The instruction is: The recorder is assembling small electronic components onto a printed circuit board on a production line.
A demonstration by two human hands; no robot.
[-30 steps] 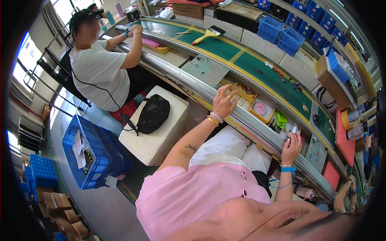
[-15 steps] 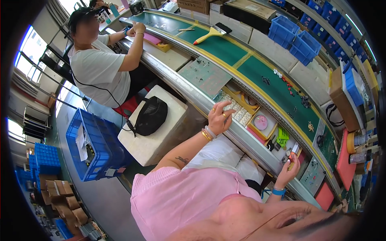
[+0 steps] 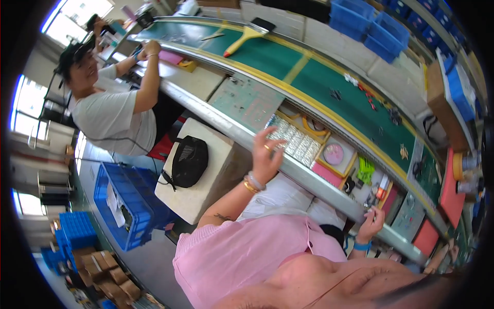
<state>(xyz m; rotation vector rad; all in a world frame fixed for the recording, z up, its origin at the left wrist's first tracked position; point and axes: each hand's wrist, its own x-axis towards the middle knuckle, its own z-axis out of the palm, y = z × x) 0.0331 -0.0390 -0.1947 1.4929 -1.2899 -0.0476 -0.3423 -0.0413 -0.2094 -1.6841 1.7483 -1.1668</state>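
Note:
My left hand (image 3: pixel 267 157) is raised over the metal rail (image 3: pixel 303 177), its fingers apart and slightly curled, with nothing visible in them. Beyond it lies a sheet of silvery blister-like pockets (image 3: pixel 294 141). My right hand (image 3: pixel 371 225) is at the rail's near right, with fingers curled and pressed together at the tips. Anything between those fingertips is too small to make out. Just past it, an orange-and-white tool-like object (image 3: pixel 382 188) rests in a shallow compartment beside a bright green piece (image 3: pixel 366 171). A round pink dish (image 3: pixel 333 154) sits in a yellow-edged tray.
Behind the trays runs a green conveyor belt (image 3: pixel 324 77) with small black, red and tan parts and a wide yellow brush (image 3: pixel 247 38). A co-worker (image 3: pixel 116 103) sits at left. A black bag (image 3: pixel 189 160) lies on a white block (image 3: pixel 216 177), next to a blue crate (image 3: pixel 128 206).
The whole view has shifted and tilted. My right hand has drawn back from the orange-and-white object toward the rail. My left hand stays raised near the rail, its fingers a little more spread.

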